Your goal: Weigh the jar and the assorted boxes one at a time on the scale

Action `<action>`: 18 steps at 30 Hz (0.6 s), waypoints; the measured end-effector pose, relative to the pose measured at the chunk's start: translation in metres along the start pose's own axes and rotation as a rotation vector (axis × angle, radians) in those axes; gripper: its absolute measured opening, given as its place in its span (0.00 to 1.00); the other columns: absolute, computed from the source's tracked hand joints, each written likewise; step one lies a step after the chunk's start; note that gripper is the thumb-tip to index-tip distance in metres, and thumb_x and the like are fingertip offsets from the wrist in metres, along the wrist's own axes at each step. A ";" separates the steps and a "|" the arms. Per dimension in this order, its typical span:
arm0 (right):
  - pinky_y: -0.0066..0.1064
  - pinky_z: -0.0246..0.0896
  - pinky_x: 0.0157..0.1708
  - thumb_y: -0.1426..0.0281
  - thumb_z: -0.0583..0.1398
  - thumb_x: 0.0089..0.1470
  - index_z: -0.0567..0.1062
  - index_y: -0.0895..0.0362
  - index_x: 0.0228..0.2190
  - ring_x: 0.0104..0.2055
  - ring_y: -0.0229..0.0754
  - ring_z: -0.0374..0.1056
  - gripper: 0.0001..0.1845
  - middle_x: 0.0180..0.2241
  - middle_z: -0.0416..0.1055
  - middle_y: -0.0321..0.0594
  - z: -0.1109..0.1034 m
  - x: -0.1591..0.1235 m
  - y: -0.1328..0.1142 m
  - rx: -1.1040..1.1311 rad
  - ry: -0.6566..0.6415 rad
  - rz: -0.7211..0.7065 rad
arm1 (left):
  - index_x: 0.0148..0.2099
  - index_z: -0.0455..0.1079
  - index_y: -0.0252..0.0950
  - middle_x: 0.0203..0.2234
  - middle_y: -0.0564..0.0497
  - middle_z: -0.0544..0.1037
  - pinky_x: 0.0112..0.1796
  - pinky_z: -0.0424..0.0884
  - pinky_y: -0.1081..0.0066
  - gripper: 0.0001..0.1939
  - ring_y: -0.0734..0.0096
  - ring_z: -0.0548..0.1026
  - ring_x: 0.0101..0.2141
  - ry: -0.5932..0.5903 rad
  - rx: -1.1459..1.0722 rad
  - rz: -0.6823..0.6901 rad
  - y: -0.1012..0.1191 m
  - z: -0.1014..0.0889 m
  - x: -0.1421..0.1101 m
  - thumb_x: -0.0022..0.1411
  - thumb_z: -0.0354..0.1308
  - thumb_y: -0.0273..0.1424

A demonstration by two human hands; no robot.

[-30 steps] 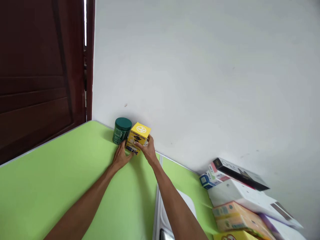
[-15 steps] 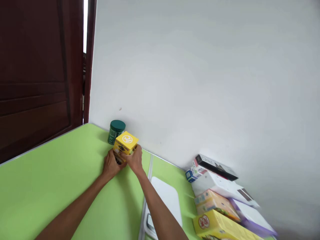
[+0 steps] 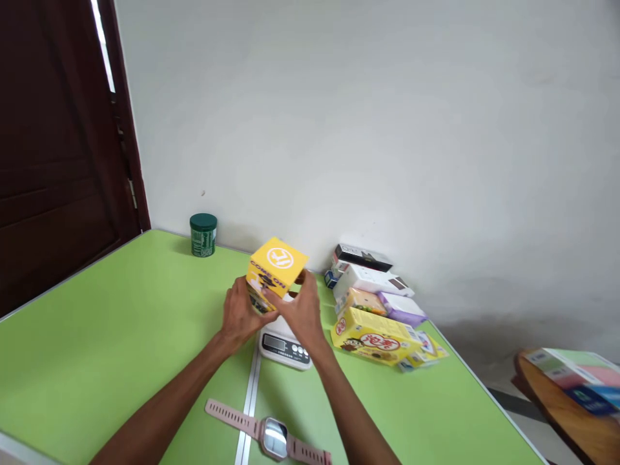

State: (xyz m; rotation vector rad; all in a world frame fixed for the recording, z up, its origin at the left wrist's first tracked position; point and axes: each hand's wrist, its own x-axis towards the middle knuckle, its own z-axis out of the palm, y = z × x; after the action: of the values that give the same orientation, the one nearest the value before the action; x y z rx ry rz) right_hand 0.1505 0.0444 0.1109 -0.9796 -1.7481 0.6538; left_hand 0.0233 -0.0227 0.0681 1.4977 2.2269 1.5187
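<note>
A yellow box (image 3: 276, 263) with "COME ON" printed on it is held between both hands, tilted, above a white kitchen scale (image 3: 285, 349). My left hand (image 3: 241, 311) grips its left and lower side. On the right side, my right hand (image 3: 304, 305) clasps it with the thumb across the front face. The hands and box cover most of the scale's platform; its display and buttons show in front. Whether the box touches the scale I cannot tell. Nearer to me lies a pink-strapped smartwatch (image 3: 274, 438) on the green table (image 3: 121, 336).
At the back left stands a green lidded jar (image 3: 203, 236) near the wall. Several boxes, including a yellow snack box (image 3: 371, 336) and a white box (image 3: 372, 279), are grouped on the right. A wooden stool (image 3: 547, 394) carries colourful packs (image 3: 581, 378) beyond the table edge.
Both hands have carried the yellow box rightward, away from the green jar to over the scale. The view has turned right, bringing the smartwatch and stool into sight.
</note>
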 end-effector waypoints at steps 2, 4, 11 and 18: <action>0.51 0.74 0.44 0.51 0.73 0.39 0.69 0.54 0.48 0.51 0.60 0.70 0.38 0.47 0.72 0.50 -0.027 0.002 0.013 -0.009 -0.004 0.050 | 0.48 0.61 0.40 0.43 0.45 0.76 0.48 0.72 0.54 0.35 0.48 0.77 0.46 -0.033 0.032 0.019 0.019 0.019 -0.007 0.45 0.74 0.45; 0.50 0.75 0.43 0.52 0.73 0.40 0.71 0.54 0.45 0.48 0.59 0.73 0.34 0.45 0.74 0.49 -0.046 0.001 0.024 -0.017 -0.011 0.079 | 0.48 0.62 0.39 0.42 0.43 0.76 0.49 0.71 0.53 0.35 0.47 0.77 0.47 -0.059 0.062 0.028 0.029 0.035 -0.014 0.45 0.75 0.47; 0.51 0.76 0.45 0.53 0.74 0.39 0.72 0.54 0.47 0.48 0.59 0.75 0.36 0.47 0.77 0.50 -0.057 0.002 0.058 0.013 -0.061 0.107 | 0.49 0.63 0.38 0.43 0.42 0.76 0.49 0.69 0.53 0.37 0.45 0.77 0.48 -0.106 0.124 0.002 0.031 0.065 -0.025 0.44 0.76 0.48; 0.49 0.76 0.47 0.49 0.72 0.42 0.67 0.56 0.60 0.55 0.60 0.73 0.48 0.55 0.73 0.54 -0.058 0.000 0.069 -0.063 -0.076 0.039 | 0.54 0.63 0.36 0.47 0.39 0.76 0.52 0.68 0.49 0.41 0.43 0.75 0.51 -0.157 0.091 0.021 0.023 0.055 -0.025 0.44 0.75 0.48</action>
State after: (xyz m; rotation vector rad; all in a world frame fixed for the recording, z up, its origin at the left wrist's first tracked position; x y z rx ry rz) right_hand 0.2261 0.0800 0.0778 -1.0463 -1.8290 0.6723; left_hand 0.0810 -0.0024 0.0461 1.6096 2.2237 1.2715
